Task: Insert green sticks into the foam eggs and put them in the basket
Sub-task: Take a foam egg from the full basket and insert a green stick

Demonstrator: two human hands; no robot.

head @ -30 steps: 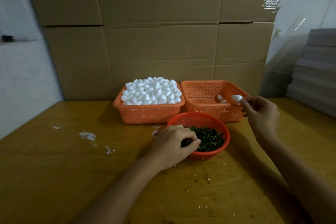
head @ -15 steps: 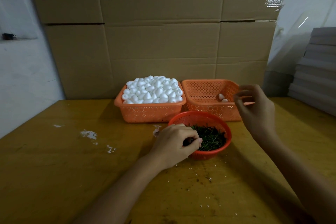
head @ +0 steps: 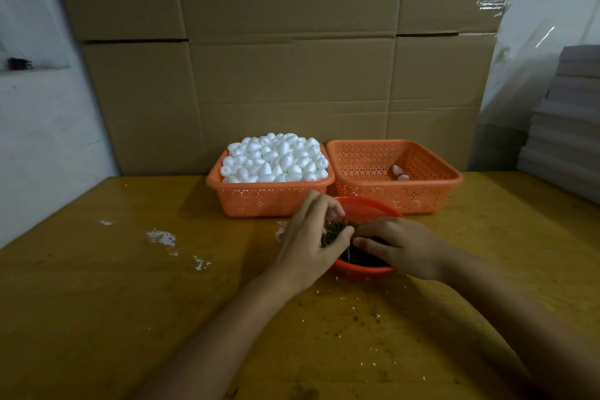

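Wooden table (head: pixel 97 302): left hand (head: pixel 311 243) grips green sticks (head: pixel 334 232), right hand (head: pixel 402 247) touching.

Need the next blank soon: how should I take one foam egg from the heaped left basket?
Take one off the crown of the foam eggs, coming straight down from above. They are heaped above the rim of the left basket, so the top ones lie exposed, while the walls block any side approach. Pinch across its narrow width with two fingers, probably lightly, as it is foam.

Packing wkshop: stacked cardboard cartons (head: pixel 292 58), bulk baskets (head: pixel 394 172).
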